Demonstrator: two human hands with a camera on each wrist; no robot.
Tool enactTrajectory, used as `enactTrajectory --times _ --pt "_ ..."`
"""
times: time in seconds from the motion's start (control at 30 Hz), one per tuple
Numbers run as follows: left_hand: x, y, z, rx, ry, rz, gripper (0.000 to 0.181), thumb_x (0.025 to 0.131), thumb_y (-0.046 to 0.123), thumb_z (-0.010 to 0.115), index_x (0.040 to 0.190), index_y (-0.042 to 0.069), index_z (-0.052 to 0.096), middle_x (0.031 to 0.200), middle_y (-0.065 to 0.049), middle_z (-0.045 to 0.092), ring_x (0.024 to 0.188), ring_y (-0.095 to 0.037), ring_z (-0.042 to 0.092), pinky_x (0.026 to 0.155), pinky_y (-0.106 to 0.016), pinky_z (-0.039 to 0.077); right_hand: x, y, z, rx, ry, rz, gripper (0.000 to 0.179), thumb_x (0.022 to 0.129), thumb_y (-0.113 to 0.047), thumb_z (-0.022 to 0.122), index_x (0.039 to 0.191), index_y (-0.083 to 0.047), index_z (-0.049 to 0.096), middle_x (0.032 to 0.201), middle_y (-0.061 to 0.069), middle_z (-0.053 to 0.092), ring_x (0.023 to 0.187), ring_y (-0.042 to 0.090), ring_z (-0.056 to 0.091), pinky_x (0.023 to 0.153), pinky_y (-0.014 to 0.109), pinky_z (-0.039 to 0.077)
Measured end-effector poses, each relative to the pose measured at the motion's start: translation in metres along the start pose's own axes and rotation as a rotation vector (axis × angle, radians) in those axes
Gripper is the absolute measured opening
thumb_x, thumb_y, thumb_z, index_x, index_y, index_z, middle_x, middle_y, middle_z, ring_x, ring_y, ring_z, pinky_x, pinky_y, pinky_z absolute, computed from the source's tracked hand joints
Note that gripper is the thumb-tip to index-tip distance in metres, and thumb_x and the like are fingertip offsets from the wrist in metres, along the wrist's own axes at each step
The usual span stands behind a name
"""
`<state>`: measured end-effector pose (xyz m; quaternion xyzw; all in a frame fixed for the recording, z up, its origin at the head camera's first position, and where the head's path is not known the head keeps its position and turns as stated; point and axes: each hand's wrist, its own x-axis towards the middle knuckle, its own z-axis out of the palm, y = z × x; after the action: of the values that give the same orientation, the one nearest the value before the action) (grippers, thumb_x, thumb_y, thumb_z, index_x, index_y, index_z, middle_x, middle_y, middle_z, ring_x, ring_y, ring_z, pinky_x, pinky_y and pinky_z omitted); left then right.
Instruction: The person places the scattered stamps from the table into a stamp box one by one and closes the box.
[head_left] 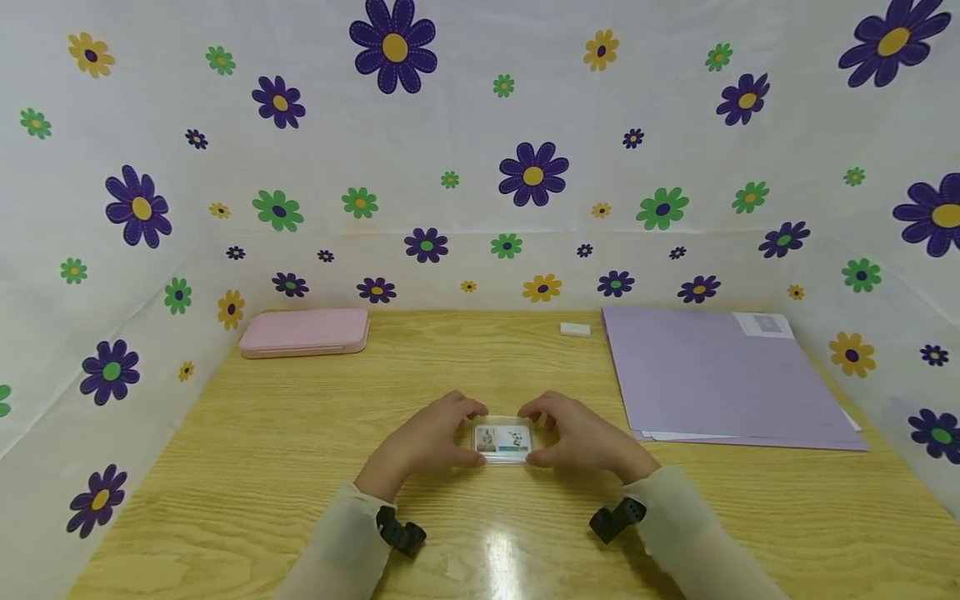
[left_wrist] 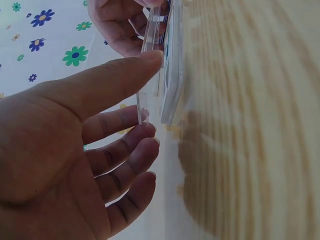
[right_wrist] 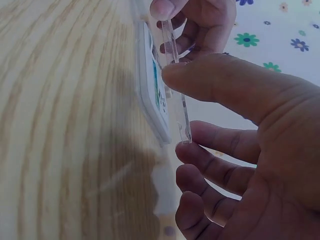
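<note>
A flat white case (head_left: 504, 440) with small printed pictures lies on the wooden table, straight in front of me. Just above it is a clear plastic lid (left_wrist: 141, 107), apart from the case with a narrow gap in both wrist views. My left hand (head_left: 427, 437) pinches the lid's left end between thumb and fingers. At the opposite end, my right hand (head_left: 588, 437) holds the same clear lid (right_wrist: 184, 120) in a like pinch. The pictured face of the white case (right_wrist: 152, 85) is turned up toward the lid. What the case contains cannot be made out.
At the back left lies a pink case (head_left: 303, 332). A small white eraser-like block (head_left: 575, 330) sits near the back edge. Purple folders (head_left: 727, 383) with white sheets beneath cover the right side. A flower-printed cloth (head_left: 465, 125) surrounds the wooden table (head_left: 262, 467).
</note>
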<state>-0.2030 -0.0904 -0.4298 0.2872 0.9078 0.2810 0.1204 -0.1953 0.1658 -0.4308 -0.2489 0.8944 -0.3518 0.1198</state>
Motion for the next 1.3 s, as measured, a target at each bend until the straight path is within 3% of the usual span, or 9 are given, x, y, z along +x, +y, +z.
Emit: enactTrajectory --times 0.33,0.83,1.3 --pt "-0.0001 -0.0026 0.0026 0.004 -0.023 -0.003 0.059 0.082 0.024 0.083 0.133 0.009 0.058 0.122 -0.005 0.055 0.108 -0.02 0.054 0.099 -0.041 0.043 0.0007 0.0034 0.0026 0.0 -0.01 0.014 0.052 0.078 -0.022 0.085 0.123 -0.01 0.062 0.104 -0.001 0.055 0.095 0.022 0.048 0.082 0.038 0.041" --pt "0.0005 -0.0005 0.0029 -0.002 -0.026 -0.018 0.058 0.081 0.025 0.084 0.131 0.008 0.059 0.117 -0.003 0.055 0.099 -0.017 0.052 0.092 -0.038 0.044 0.0027 0.0022 0.0027 -0.027 -0.019 0.006 0.05 0.078 -0.019 0.085 0.122 -0.011 0.063 0.104 0.0 0.053 0.094 0.021 0.047 0.08 0.036 0.04" --pt "0.001 -0.0028 0.005 0.02 -0.031 -0.019 0.058 0.081 0.026 0.083 0.131 0.009 0.06 0.117 -0.002 0.054 0.095 -0.014 0.052 0.089 -0.036 0.045 0.0024 0.0012 0.0047 -0.013 -0.028 0.023 0.049 0.078 -0.02 0.085 0.121 -0.013 0.063 0.11 0.0 0.053 0.1 0.022 0.047 0.088 0.042 0.04"
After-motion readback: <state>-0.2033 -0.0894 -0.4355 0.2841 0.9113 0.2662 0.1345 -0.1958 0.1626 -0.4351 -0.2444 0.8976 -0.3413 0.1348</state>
